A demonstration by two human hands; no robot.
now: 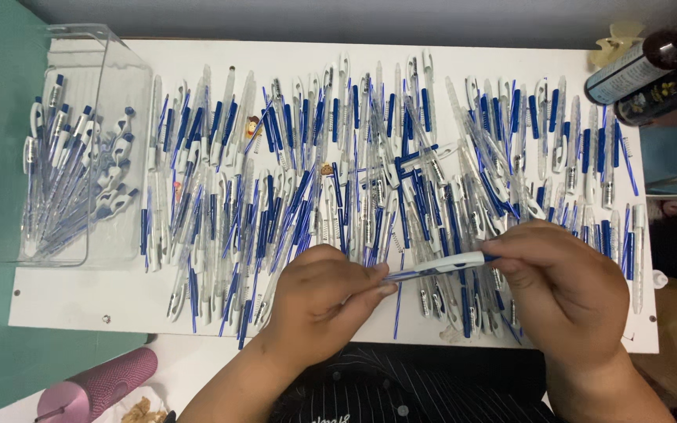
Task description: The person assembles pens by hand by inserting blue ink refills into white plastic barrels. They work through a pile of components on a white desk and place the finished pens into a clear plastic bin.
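While both hands, left hand (323,286) and right hand (558,274), pinched shut on one pen (436,266), its loose refill risked dropping among pen parts (370,157) at twelve o'clock.

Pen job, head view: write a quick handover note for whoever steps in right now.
Left hand: pinches the near end of one pen between fingertips.
Right hand: grips the same pen's other end; the pen is held level above the board.
Board: white, covered with loose pen parts, clear barrels, blue refills, clips and springs, spread nearly edge to edge.
Bin: clear, at the board's left end, holds a batch of whole pens.
Done: that batch in the bin.
Left: the pen in hand, and the far larger spread of parts on the board.
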